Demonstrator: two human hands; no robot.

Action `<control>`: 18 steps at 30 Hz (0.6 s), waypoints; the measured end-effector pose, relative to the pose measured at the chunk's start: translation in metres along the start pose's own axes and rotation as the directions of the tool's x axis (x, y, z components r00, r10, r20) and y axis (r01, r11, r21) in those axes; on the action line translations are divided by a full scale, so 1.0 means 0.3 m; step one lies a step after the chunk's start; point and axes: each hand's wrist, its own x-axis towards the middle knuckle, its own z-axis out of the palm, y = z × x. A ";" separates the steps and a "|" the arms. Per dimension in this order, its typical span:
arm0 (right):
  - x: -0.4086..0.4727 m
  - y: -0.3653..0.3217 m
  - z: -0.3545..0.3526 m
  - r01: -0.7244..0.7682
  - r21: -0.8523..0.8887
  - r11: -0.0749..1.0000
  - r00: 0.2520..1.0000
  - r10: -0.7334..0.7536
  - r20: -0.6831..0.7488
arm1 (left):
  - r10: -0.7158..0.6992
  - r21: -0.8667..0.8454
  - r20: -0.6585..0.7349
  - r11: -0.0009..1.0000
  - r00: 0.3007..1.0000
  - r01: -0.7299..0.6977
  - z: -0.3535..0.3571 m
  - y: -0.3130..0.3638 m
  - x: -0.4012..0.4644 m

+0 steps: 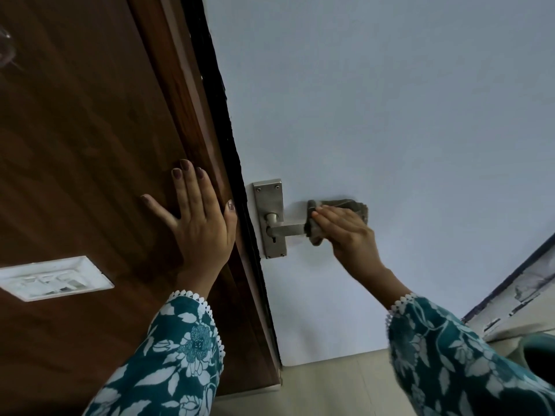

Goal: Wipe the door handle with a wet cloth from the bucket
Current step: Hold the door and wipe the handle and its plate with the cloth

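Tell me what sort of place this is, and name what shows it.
Probably an indoor doorway in a home. A pale door with a metal lever handle sits in a dark wooden frame, a white switch plate is set into the wood, and light floor tiles show below.

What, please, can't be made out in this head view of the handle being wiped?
- Outer end of the lever handle: hidden under the cloth and the right hand.
- Right hand's grip on the cloth: only its back shows.
- Bucket: none clearly identifiable; a rounded object is cut off by the right edge.
- Whether the cloth is wet: cannot tell.
- Switch plate markings: blurred.
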 end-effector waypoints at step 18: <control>0.052 -0.123 0.096 0.174 -0.067 0.983 0.984 -0.175 -0.019 | 0.017 0.005 0.022 1.000 1.000 -0.017 -0.014 -0.012 -0.003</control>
